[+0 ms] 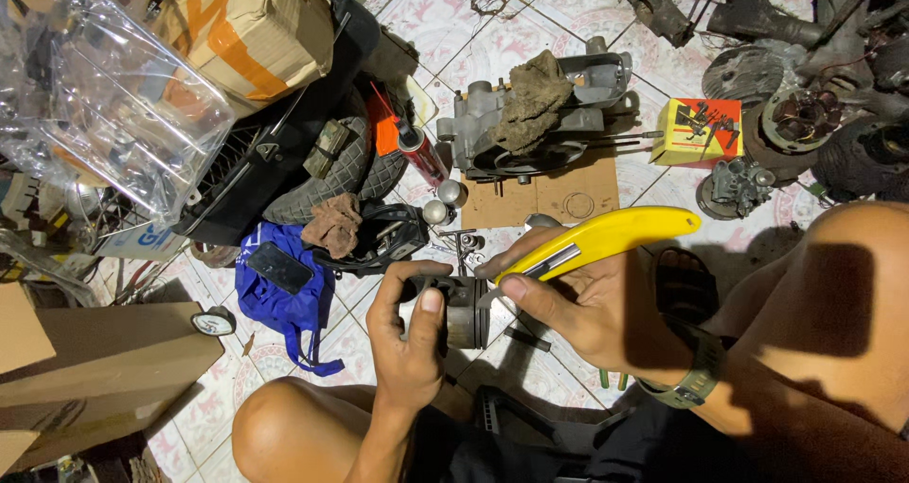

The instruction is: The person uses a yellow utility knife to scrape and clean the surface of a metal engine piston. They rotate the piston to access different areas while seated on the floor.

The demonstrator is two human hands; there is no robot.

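On the far left lies a clear plastic bag (114,104), crinkly and shiny, and next to it a brown cardboard box (251,28) with orange tape. Below them a flat cardboard piece (95,360) sits on the tiled floor (559,47). A blue cloth bag (284,303) lies near it, with a dark flat thing on top, and a small round white dial (214,322) rests just beside the bag.

The left hand (409,336) comes next. Its fingers (431,303) are curled snug around a piston (459,311) — a short round metal piece, grey and a bit shiny, with thin rings cut around its side and dark, dirty spots. The piston is held up over the floor, in the middle, between the 2 hands and above the bare knee.

The right hand (587,313) is touching the piston from the other side. Its fingers are closed around a yellow tool (606,239), long and curved like a banana, with a grey metal strip along it. The tip of the tool meets the top edge of the piston. A dark watch (696,374) is on that wrist.

Farther back on the floor sits a grey engine case (578,114) with a dirty brown rag (530,99) on it, resting on a cardboard sheet. To the right is a yellow and red box (699,131) — full of little dark parts — and more greasy engine parts (805,114).
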